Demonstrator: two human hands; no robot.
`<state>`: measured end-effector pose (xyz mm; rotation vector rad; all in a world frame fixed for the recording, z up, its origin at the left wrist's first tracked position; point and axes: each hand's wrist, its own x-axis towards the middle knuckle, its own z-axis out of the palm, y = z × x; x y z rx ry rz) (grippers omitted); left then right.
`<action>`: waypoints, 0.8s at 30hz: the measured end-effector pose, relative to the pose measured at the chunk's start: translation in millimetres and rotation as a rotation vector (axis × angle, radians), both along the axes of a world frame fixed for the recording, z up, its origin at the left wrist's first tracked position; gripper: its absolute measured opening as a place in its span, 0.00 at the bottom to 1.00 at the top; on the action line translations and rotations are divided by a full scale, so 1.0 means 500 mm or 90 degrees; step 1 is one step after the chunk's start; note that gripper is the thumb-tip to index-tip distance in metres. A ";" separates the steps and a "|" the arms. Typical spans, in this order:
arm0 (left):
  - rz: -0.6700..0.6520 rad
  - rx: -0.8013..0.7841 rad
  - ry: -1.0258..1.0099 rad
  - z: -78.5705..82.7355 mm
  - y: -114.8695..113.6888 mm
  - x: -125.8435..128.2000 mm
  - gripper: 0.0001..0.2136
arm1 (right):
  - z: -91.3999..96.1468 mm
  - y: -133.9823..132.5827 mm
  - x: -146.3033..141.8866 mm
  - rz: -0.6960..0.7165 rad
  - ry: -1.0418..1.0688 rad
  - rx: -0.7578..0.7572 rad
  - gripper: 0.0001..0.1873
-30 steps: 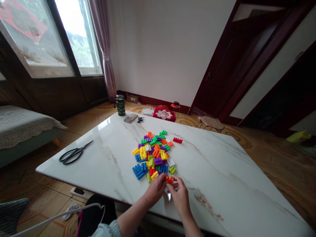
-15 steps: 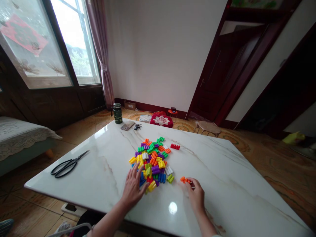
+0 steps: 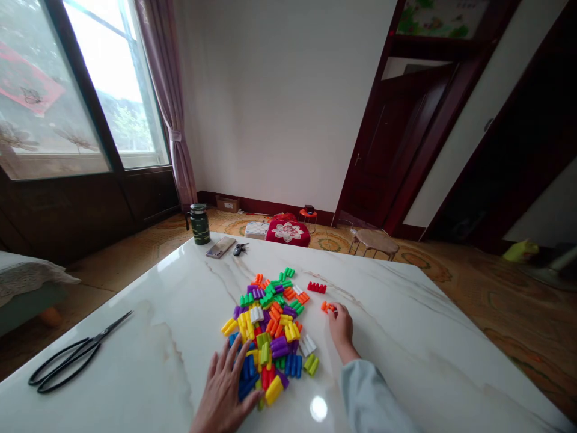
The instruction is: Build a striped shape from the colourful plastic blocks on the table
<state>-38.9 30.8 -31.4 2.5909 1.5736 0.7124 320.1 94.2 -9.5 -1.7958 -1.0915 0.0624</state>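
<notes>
A heap of colourful plastic building blocks (image 3: 279,347) lies on the white marbled table (image 3: 383,337). My left hand (image 3: 228,379) rests at the heap's near left edge, fingers spread, beside blue and yellow blocks. To the right of the heap, my right hand (image 3: 341,328) pinches a small orange block (image 3: 328,307) between thumb and fingers. Just beyond it, a red block row (image 3: 317,287) lies apart from the heap. Part of the orange block is hidden behind my fingers.
Black-handled scissors (image 3: 81,355) lie at the left. Toward the far left corner stand a dark green flask (image 3: 199,224), a phone (image 3: 220,247) and keys (image 3: 240,248). Past the table are a red flowered cushion (image 3: 287,232) and a stool (image 3: 375,242).
My right hand has moved forward with the orange block, closer to the red block row. My left hand stays spread by the heap. The camera view has shifted.
</notes>
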 end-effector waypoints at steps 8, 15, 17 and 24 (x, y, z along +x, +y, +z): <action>-0.016 0.006 0.008 0.001 0.002 -0.002 0.39 | 0.006 0.106 -0.069 0.035 0.013 0.006 0.14; -0.007 -0.003 0.009 0.004 -0.001 -0.001 0.39 | 0.012 0.096 -0.050 0.063 0.059 0.013 0.20; -0.009 -0.011 0.007 0.009 -0.004 0.000 0.39 | 0.015 0.081 -0.039 0.061 0.083 0.009 0.22; -0.010 -0.013 -0.003 0.023 -0.006 0.003 0.39 | 0.033 0.046 -0.113 0.289 0.156 -0.065 0.22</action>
